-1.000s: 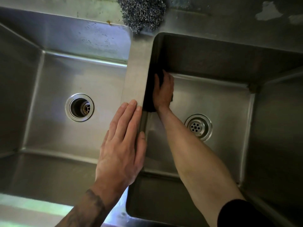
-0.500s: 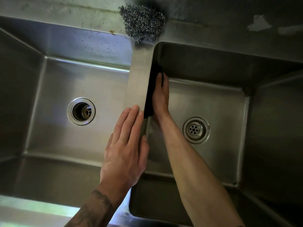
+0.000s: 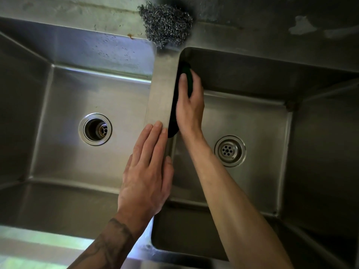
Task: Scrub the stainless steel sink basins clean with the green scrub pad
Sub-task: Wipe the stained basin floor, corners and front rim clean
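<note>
Two stainless steel basins lie side by side, split by a flat divider (image 3: 161, 90). My right hand (image 3: 189, 107) reaches into the right basin (image 3: 252, 117) and presses the dark green scrub pad (image 3: 186, 74) flat against the basin's left wall, just under the divider's edge. Most of the pad is hidden behind my fingers and palm; its top and bottom ends stick out. My left hand (image 3: 145, 171) rests palm down on the near part of the divider, fingers together and holding nothing. The left basin (image 3: 68, 98) has nothing in it.
A ball of steel wool (image 3: 167, 26) sits on the back ledge above the divider. The left basin's open drain (image 3: 95, 129) and the right basin's strainer drain (image 3: 230, 150) lie in the basin floors. A stained wall runs behind the sink.
My right hand has slid the scrub pad along the left wall of the right basin, away from me toward the back corner. My left hand has stayed on the divider.
</note>
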